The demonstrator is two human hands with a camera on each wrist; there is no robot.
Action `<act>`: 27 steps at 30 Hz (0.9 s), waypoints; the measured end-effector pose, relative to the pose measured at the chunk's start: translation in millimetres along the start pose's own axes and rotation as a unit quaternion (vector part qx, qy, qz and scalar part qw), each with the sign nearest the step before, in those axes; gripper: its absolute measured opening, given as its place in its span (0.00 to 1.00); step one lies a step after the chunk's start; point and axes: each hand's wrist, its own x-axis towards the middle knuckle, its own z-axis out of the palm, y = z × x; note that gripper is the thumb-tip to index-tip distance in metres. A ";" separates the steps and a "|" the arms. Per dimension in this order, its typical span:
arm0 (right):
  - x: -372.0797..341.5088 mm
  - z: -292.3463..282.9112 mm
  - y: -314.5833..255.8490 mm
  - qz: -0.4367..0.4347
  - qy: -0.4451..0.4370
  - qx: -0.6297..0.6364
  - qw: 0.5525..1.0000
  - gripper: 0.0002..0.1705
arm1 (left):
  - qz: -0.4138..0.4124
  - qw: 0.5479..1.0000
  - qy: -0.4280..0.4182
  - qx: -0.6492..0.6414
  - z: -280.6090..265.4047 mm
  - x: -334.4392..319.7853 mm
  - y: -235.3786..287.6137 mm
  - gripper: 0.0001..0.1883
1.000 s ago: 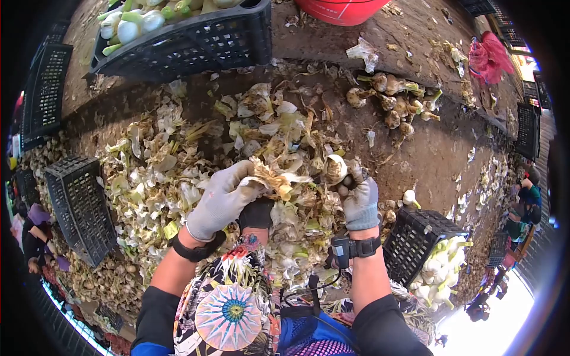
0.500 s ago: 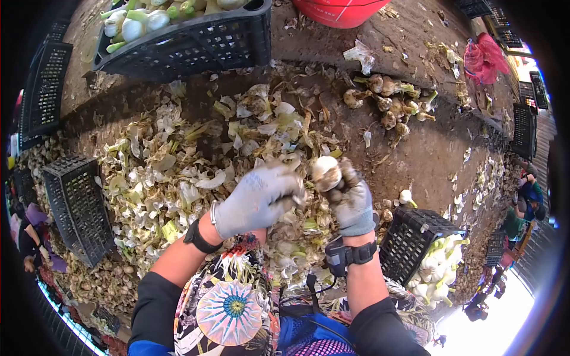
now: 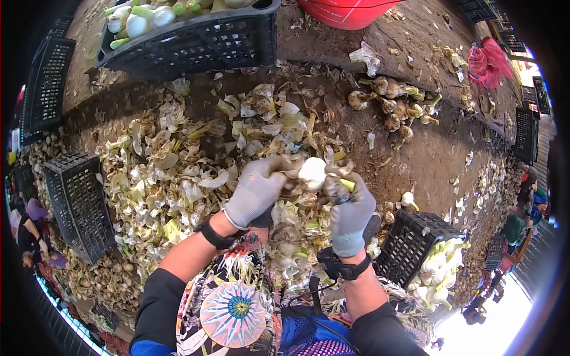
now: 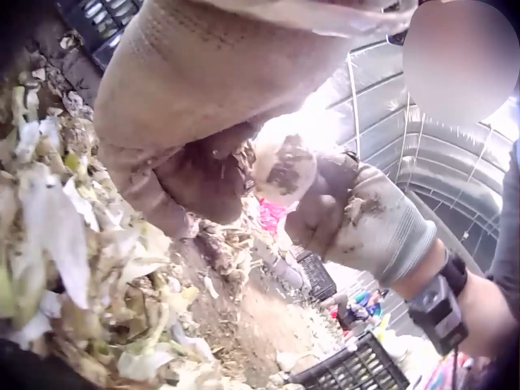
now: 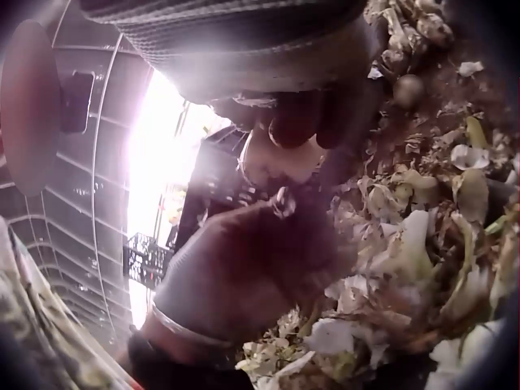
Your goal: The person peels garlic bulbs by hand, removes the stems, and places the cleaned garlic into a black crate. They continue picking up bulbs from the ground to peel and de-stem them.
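Note:
A white garlic bulb [image 3: 313,172] is between the two gloved hands in the head view, its green stem pointing right. The right hand [image 3: 351,207] curls its fingers round the stem end. At the bulb's left side, the left hand [image 3: 256,191] has curled fingers pinching brownish outer skin. In the left wrist view the bulb [image 4: 284,168] shows a dirty patch, with the right hand [image 4: 370,219] holding it from the right and the left hand [image 4: 187,122] close on the other side. The right wrist view shows the bulb [image 5: 280,158] partly hidden by fingers.
Peeled skins [image 3: 178,172] cover the ground around the hands. A full black crate [image 3: 196,50] and a red tub [image 3: 350,13] stand ahead. Unpeeled bulbs [image 3: 395,104] lie ahead right; a tipped crate [image 3: 409,246] with white bulbs is near right, another crate [image 3: 80,204] left.
The left hand dropped its loose dry skins, moved right and now touches the bulb's side. The bulb, in the right hand, has shifted left and turned, showing its white surface and green stem.

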 end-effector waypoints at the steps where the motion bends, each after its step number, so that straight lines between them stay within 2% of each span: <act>1: 2.5 -3.6 -1.4 0.056 0.008 0.037 0.998 0.14 | -0.046 0.997 0.026 -0.053 -2.9 -0.5 2.2 0.17; 2: 4.7 -7.4 -1.4 0.112 0.016 0.073 0.991 0.14 | -0.047 0.997 0.024 -0.053 -4.3 -2.0 5.8 0.17; 4: 6.7 -8.0 4.9 0.090 0.018 0.036 0.995 0.13 | -0.048 0.993 0.040 0.101 -12.2 -6.8 22.2 0.18; 7: 3.4 0.5 8.3 0.048 0.016 -0.013 0.999 0.14 | -0.030 0.993 0.002 0.111 -5.3 -12.5 28.4 0.20; 9: 0.6 6.9 15.0 -0.193 0.007 -0.126 0.973 0.14 | -0.027 0.997 -0.011 0.078 4.8 -9.8 26.5 0.20; 10: 0.4 6.3 18.3 -0.193 0.006 -0.127 0.973 0.14 | -0.027 0.997 -0.011 0.077 6.9 -9.3 25.3 0.20; 12: 0.5 4.1 22.4 -0.176 0.007 -0.145 0.974 0.14 | -0.048 0.999 0.004 -0.016 9.4 -8.5 24.7 0.17; 13: -1.7 7.2 15.9 -0.116 0.026 -0.115 0.986 0.13 | -0.048 0.999 0.005 -0.016 10.4 -9.3 25.9 0.17; 14: -2.1 6.9 11.1 -0.116 0.025 -0.113 0.986 0.13 | -0.026 1.000 0.012 0.009 10.6 -11.1 27.3 0.15; 16: -2.4 2.4 5.9 0.086 0.025 0.005 0.996 0.11 | -0.005 0.999 0.018 0.033 11.3 -12.3 23.3 0.13; 18: -1.2 1.0 14.6 0.060 0.059 0.040 0.996 0.08 | 0.139 0.975 0.066 0.159 10.8 -9.6 6.5 0.09; 19: 0.0 -3.6 0.7 0.134 0.053 0.124 0.982 0.08 | 0.139 0.975 0.067 0.159 6.3 -7.2 0.3 0.09; 20: 1.5 -8.5 -8.0 0.206 0.046 0.207 0.955 0.09 | 0.131 0.964 0.080 0.218 -1.4 -4.4 -6.6 0.08; 21: 4.4 -14.4 -9.3 0.204 0.024 0.201 0.958 0.12 | 0.123 0.949 0.091 0.275 -7.8 -2.5 -15.2 0.07; 22: 7.7 -19.5 -6.6 0.204 0.028 0.199 0.958 0.12 | 0.061 0.946 0.113 0.299 -10.9 -0.3 -28.4 0.08; 24: 15.4 -26.1 8.2 0.280 0.004 0.349 0.894 0.14 | 0.147 0.896 0.202 0.367 -17.6 5.3 -57.2 0.11; 25: 19.1 -30.6 23.0 0.334 0.008 0.443 0.832 0.15 | 0.148 0.895 0.204 0.367 -19.9 6.0 -53.3 0.11; 26: 21.9 -33.9 28.4 0.331 0.007 0.445 0.832 0.15 | 0.094 0.948 0.178 0.247 -23.2 6.3 -44.4 0.13; 27: 23.7 -36.7 31.6 0.362 -0.038 0.523 0.771 0.15 | 0.037 0.980 0.150 0.122 -26.2 4.7 -34.5 0.16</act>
